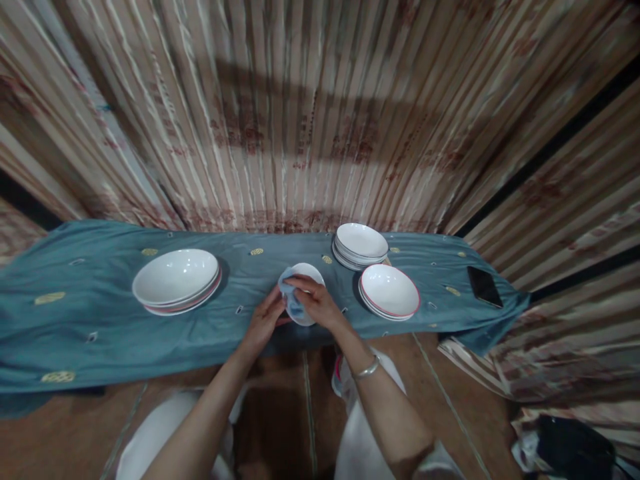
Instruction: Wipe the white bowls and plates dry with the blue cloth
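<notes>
**Small dish and cloth held over the blue-covered bench**

Both hands meet at the middle of the bench point(100, 333), right at its near edge. The left hand point(263, 323) is curled under the small dish point(305, 293), gripping its lower rim. The right hand point(315, 303) is closed over a blue cloth point(291, 300), pressing it onto the dish's face. The dish is tilted up off the blue cover.

It looks like glazed ceramic: stiff, light enough for one hand, slick and breakable. The rim, thumb over and fingers beneath, seems the safest hold. The cloth is soft and bunches freely.

Left of the dish, well apart, sits a stack of big bowls point(176, 280). To its right stand a red-rimmed bowl stack point(389, 291) and, behind that one, a plate stack point(361, 245). Far right of the dish lies a phone point(485, 287).
</notes>
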`<state>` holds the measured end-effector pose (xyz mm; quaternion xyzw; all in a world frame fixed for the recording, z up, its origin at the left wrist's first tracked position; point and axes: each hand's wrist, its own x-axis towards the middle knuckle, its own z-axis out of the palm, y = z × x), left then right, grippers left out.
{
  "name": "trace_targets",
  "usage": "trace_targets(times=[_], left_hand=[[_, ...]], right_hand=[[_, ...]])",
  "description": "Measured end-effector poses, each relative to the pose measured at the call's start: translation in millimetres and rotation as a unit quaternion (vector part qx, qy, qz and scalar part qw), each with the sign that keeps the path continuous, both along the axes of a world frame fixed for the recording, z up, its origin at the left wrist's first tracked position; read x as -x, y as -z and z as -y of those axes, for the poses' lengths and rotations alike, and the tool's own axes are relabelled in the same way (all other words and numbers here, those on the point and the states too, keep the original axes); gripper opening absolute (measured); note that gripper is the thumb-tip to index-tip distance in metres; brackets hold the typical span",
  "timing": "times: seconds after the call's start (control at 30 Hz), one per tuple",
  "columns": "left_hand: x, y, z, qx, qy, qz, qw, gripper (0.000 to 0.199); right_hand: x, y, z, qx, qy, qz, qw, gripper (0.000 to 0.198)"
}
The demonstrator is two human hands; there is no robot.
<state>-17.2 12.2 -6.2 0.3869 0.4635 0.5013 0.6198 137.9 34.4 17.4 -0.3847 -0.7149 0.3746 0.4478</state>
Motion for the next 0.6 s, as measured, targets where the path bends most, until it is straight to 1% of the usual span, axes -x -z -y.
trace_targets(times=[0.13,0.23,0.4,0.5,0.6], left_hand=[[-1,-7.7,2,0.005,0.005,-0.009,1.000,0.065],[0,-10.8,3,-0.011,0.016,-0.010,1.000,0.062],[2,-9.0,3,-0.017,0.026,-0.002,1.000,0.061],[1,-6.6,2,-0.017,0.024,-0.002,1.000,0.059],[0,-5.9,2,-0.008,0.015,0.004,1.000,0.058]], right_hand=[[2,-1,-6,-0.067,0.072,0.081,0.992,0.038],[-1,0,-12,-0.090,0.127,0.149,0.976,0.041],[-14,7,-27,-0.078,0.194,0.226,0.951,0.043],[-22,13,-31,-0.058,0.212,0.245,0.944,0.042],[-28,22,-26,-0.043,0.223,0.256,0.940,0.041]])
